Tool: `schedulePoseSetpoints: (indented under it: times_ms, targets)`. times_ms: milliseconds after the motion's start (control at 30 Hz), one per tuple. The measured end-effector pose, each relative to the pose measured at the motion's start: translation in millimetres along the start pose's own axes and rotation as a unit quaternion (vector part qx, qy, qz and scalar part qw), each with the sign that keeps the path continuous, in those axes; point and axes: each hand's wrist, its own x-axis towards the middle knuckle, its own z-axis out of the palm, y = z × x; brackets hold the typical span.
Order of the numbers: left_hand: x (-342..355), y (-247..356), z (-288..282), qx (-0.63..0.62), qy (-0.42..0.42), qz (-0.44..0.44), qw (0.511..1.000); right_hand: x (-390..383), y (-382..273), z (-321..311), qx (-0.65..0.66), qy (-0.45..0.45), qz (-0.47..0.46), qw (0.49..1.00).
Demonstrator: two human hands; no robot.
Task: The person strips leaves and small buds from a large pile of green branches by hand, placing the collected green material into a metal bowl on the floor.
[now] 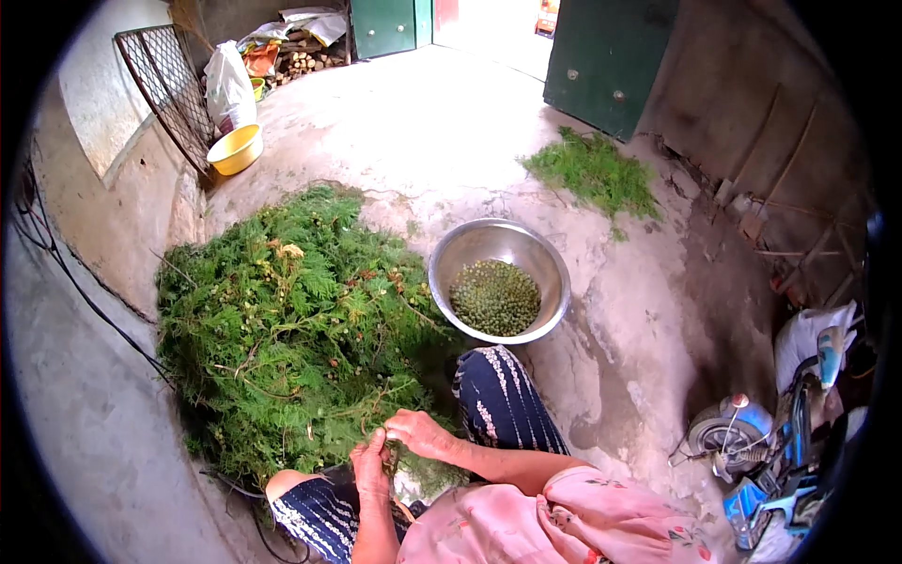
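Observation:
My left hand (371, 462) and my right hand (419, 433) meet over my lap, fingertips close together. Both are closed in a pinch around a thin green evergreen sprig (374, 406); whatever else lies between the fingertips is too small to make out. Just beyond them spreads a big heap of feathery evergreen branches (282, 329), with brownish and yellowish bits among the green. To the right of the heap, past my knee, stands a wide metal basin (554, 282). Many small round green cones or berries (495, 298) cover its bottom.
A smaller pile of green sprigs (594, 174) lies near the green door (611, 66). At the far left are a yellow tub (235, 150), a white sack (230, 85) and a leaning mesh frame (169, 94). A small blue ride-on vehicle (752, 442) stands on the right.

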Motion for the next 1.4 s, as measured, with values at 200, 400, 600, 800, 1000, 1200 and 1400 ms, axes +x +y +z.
schedulePoseSetpoints:
  times_ms: [200, 400, 600, 800, 1000, 1200, 1400]
  targets:
    - [3.9, -4.0, -3.1, -0.078, -0.062, -0.026, 0.995, 1.9, -6.6, -0.9, 0.07, -0.001, 0.016, 0.997]
    - [10.6, -13.8, -7.1, -0.144, -0.055, -0.089, 0.984, 0.3, -5.2, 6.1, 0.065, 0.049, 0.064, 0.995]
    - [20.1, -20.9, -13.4, -0.113, -0.045, -0.095, 0.988, -0.8, -4.2, 8.5, 0.024, 0.065, 0.038, 0.997]
    - [21.7, -22.8, -24.6, -0.057, -0.084, -0.047, 0.994, -3.5, -6.8, 4.7, 0.151, -0.012, 0.119, 0.981]
    - [7.3, -12.0, -5.0, -0.099, -0.055, -0.03, 0.993, -5.8, -8.5, 6.6, 0.473, 0.002, 0.336, 0.815]
    - [-7.1, -2.0, 2.1, -0.038, -0.101, 0.022, 0.994, -8.4, -16.8, 14.0, 0.496, 0.045, 0.389, 0.775]
    - [-3.4, -16.3, 1.5, -0.041, -0.012, 0.108, 0.993, -9.2, -20.7, 20.9, 0.174, 0.108, 0.249, 0.946]
